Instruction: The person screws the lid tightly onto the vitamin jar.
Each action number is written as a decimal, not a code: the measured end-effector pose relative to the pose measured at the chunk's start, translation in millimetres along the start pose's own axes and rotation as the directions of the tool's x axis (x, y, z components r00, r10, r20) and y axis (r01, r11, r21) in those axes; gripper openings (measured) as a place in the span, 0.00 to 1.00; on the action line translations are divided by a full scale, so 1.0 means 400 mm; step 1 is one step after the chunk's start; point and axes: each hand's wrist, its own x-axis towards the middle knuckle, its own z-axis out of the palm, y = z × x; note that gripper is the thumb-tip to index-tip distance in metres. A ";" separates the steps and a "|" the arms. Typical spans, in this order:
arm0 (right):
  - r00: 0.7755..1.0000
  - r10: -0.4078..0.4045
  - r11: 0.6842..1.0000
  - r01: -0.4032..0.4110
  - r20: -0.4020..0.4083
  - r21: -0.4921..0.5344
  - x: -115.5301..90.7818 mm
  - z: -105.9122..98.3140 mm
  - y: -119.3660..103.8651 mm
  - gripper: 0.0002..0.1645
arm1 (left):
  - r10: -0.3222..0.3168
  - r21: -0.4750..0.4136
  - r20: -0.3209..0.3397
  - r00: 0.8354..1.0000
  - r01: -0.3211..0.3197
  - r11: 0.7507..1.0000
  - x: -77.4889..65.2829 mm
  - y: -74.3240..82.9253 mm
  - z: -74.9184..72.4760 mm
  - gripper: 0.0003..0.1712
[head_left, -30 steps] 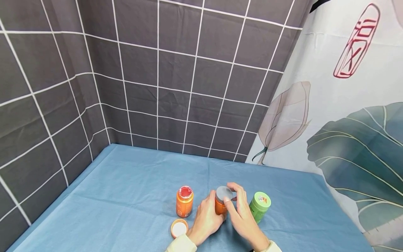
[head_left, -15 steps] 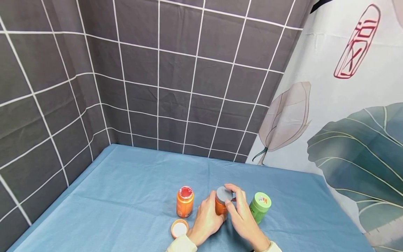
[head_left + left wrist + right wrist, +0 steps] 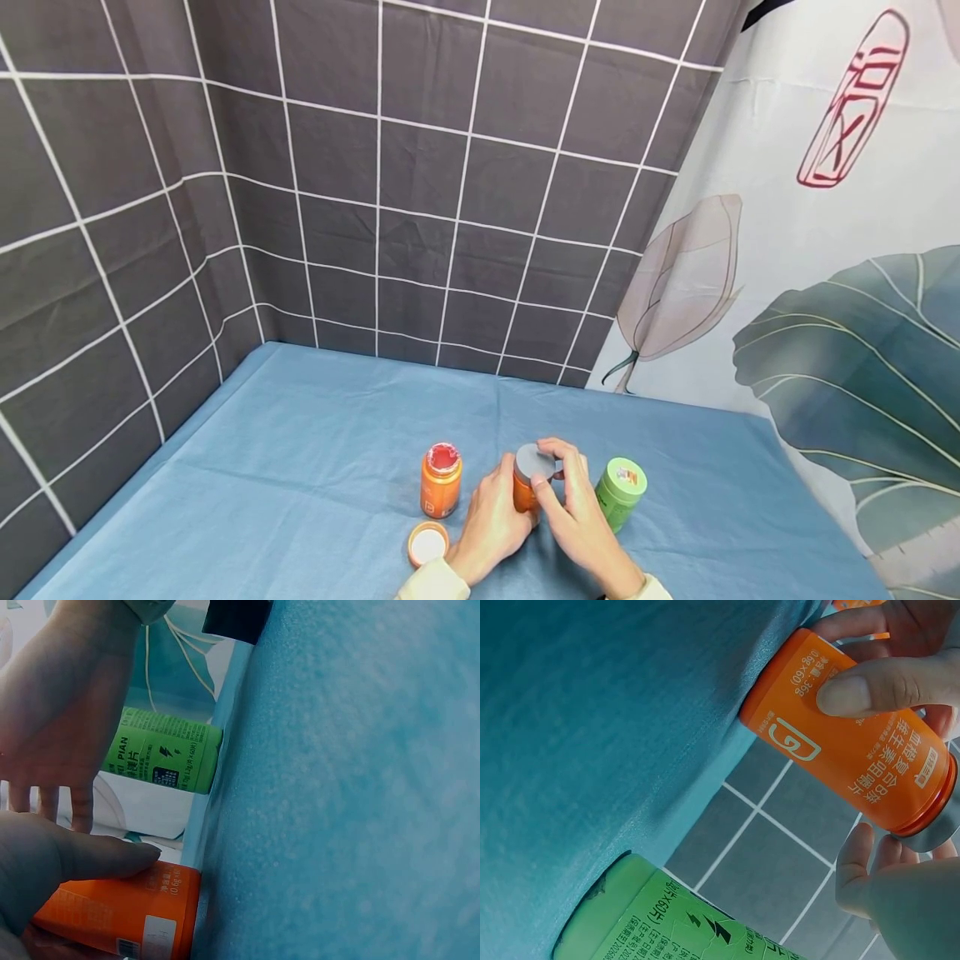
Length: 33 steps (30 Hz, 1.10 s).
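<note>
An orange bottle [image 3: 523, 497] with a grey lid [image 3: 534, 461] stands upright on the blue cloth in the head view. My left hand [image 3: 497, 518] grips its body from the left, the thumb lying across the label in the right wrist view. At the top, my right hand [image 3: 576, 512] has thumb and fingers around the lid's edge. That lid [image 3: 937, 825] sits on the bottle's mouth. Left of my left hand is a second orange bottle [image 3: 440, 487], uncapped, with torn seal at its rim and red inside. An orange cap [image 3: 428, 545], white inside facing up, lies before it.
Close to the right of my right hand stands a green bottle [image 3: 619, 493] with its green lid on. The blue cloth [image 3: 300, 450] covers the table. Dark grey tile-patterned fabric [image 3: 420, 225] rises behind, and a white printed curtain [image 3: 757, 283] hangs at the right.
The thumb and fingers of my right hand have shifted slightly around the grey lid. My left hand and the bottles keep their places.
</note>
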 end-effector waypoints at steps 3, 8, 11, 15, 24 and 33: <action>1.000 0.011 1.000 -0.011 -0.001 0.005 0.000 0.001 0.001 0.21 | -0.004 0.000 0.002 1.000 0.004 1.000 0.000 -0.001 0.000 0.27; 1.000 0.005 1.000 -0.004 -0.012 0.003 0.001 0.001 0.001 0.21 | -0.005 0.002 0.000 1.000 0.005 1.000 0.002 -0.001 0.001 0.26; 1.000 0.007 1.000 -0.007 -0.013 0.003 0.001 0.001 0.001 0.21 | -0.006 0.005 -0.001 1.000 0.006 1.000 0.002 -0.001 0.002 0.26; 1.000 0.009 1.000 -0.009 -0.015 -0.014 0.000 0.002 0.000 0.21 | -0.011 0.007 0.003 1.000 0.011 1.000 0.001 -0.001 0.002 0.27; 0.999 0.029 0.999 -0.030 -0.039 -0.018 0.004 0.006 -0.012 0.20 | -0.013 0.011 0.003 1.000 0.013 1.000 0.002 0.000 0.002 0.27; 0.996 0.060 0.998 -0.060 -0.071 -0.007 0.001 0.005 -0.011 0.20 | -0.004 0.001 0.005 1.000 0.004 1.000 0.000 -0.001 0.001 0.27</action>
